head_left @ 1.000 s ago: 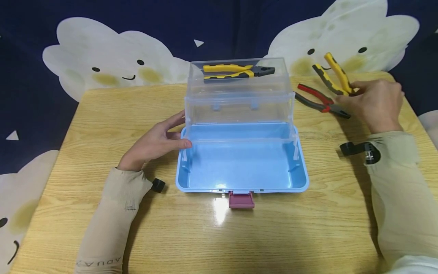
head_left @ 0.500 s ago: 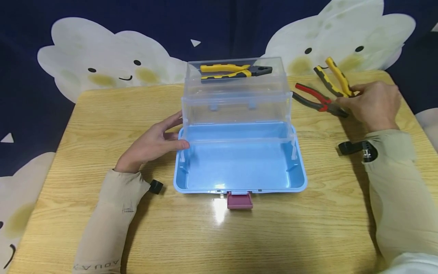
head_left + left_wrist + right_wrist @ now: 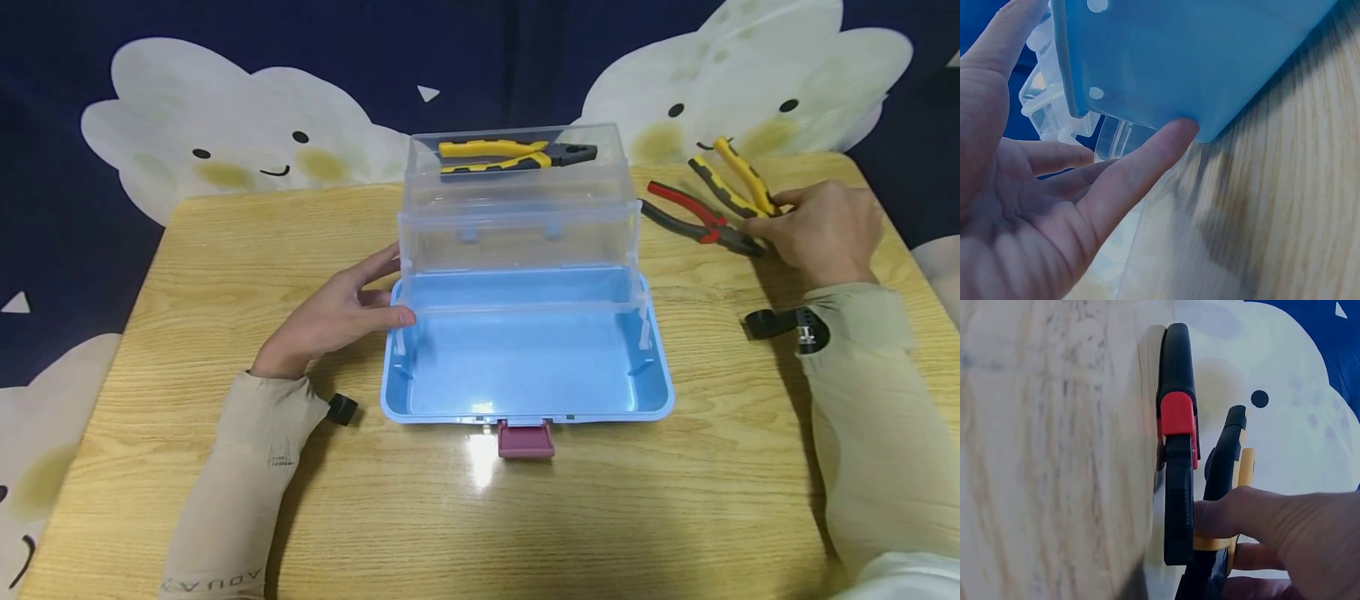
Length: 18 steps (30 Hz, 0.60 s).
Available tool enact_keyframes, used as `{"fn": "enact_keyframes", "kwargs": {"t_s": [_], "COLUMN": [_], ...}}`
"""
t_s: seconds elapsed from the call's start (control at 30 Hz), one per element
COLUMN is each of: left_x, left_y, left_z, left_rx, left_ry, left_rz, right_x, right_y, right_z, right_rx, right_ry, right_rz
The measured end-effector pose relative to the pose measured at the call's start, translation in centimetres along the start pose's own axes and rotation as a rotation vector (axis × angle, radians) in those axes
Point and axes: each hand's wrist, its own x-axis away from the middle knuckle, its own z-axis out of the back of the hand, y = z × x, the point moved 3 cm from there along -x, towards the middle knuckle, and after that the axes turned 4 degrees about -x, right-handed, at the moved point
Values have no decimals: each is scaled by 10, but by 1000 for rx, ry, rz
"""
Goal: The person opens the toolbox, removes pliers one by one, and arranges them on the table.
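Note:
In the head view, a blue toolbox (image 3: 525, 358) stands open at mid-table. Above its back half rise clear plastic trays (image 3: 517, 242), the upper one bearing yellow-and-black pliers (image 3: 517, 156). My left hand (image 3: 337, 317) holds the box's left side, thumb over the rim; the left wrist view shows a fingertip against the outer wall. Far right, my right hand (image 3: 821, 229) pinches a second pair of yellow-and-black pliers (image 3: 1222, 462) near their head, handles pointing away. Their head is largely hidden in the head view. Close beside lie red-and-black pliers (image 3: 701, 221) on the table.
A maroon latch (image 3: 525, 440) hangs from the toolbox's front edge. The wooden table (image 3: 450, 517) ends at the back against a dark blue cloth (image 3: 480, 58) with white cloud shapes.
My right hand has moved slightly toward me, bringing the held yellow-and-black pliers lower in the view. The left hand keeps its place on the toolbox; the whole view shifted a little.

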Motion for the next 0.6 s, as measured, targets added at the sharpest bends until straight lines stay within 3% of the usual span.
{"fn": "enact_keyframes", "kwargs": {"t_s": [0.6], "left_x": [0], "left_y": [1], "left_z": [0], "left_rx": [23], "left_ry": [-1], "left_rz": [-11], "right_x": [-2], "right_y": [5], "right_z": [-3], "right_rx": [66], "right_ry": [-66], "right_rz": [-34]}}
